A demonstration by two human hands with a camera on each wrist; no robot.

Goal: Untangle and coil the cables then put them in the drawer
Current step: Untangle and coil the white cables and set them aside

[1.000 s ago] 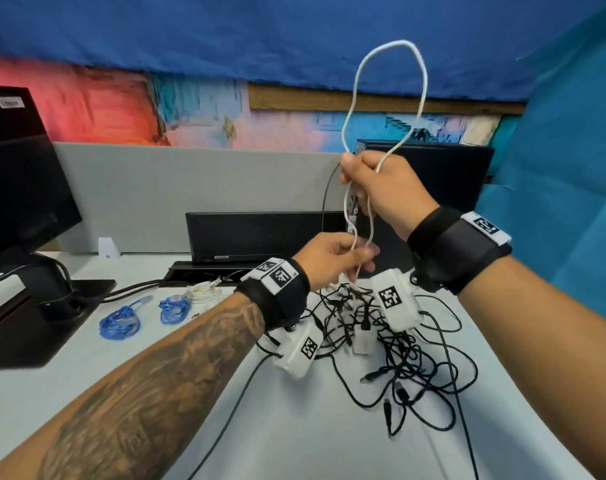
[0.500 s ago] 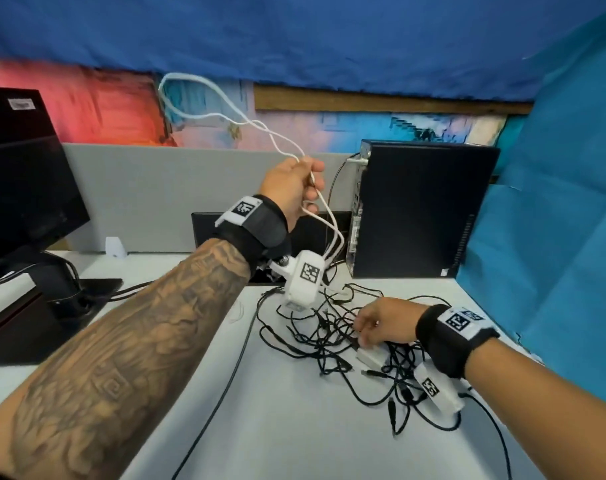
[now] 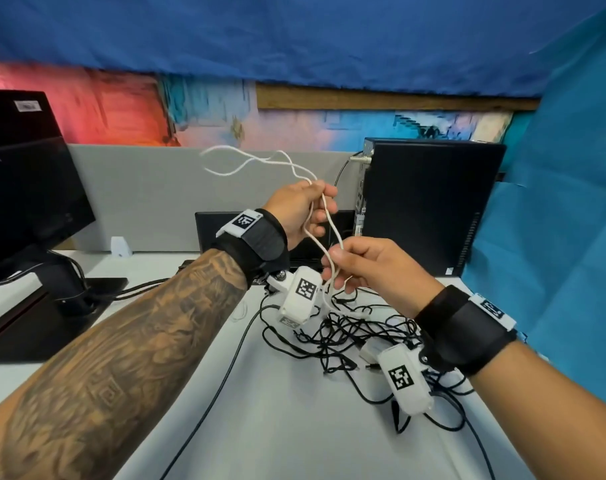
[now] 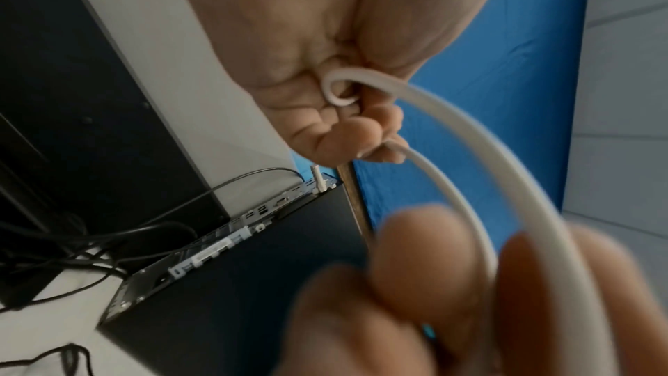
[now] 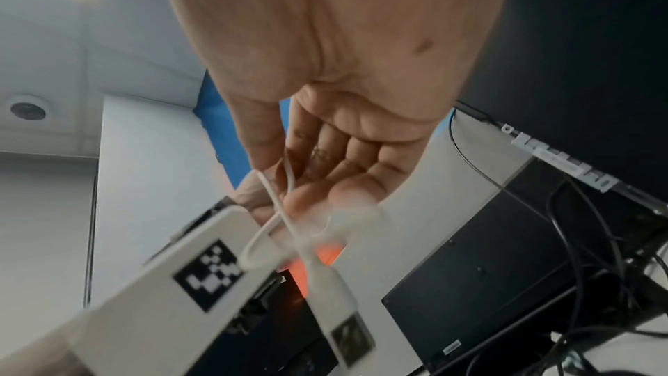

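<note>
Now that your right hand (image 3: 370, 268) has come back up from the black tangle (image 3: 360, 334) on the table (image 3: 294, 427) to pinch the white cable (image 3: 315, 233) below your gripping left hand (image 3: 299, 211), both hands hold it aloft, ready for coiling.

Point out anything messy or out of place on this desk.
The black cables lie in a tangled heap on the desk, still unsorted. Both the left hand and right hand hold the white cable.
</note>
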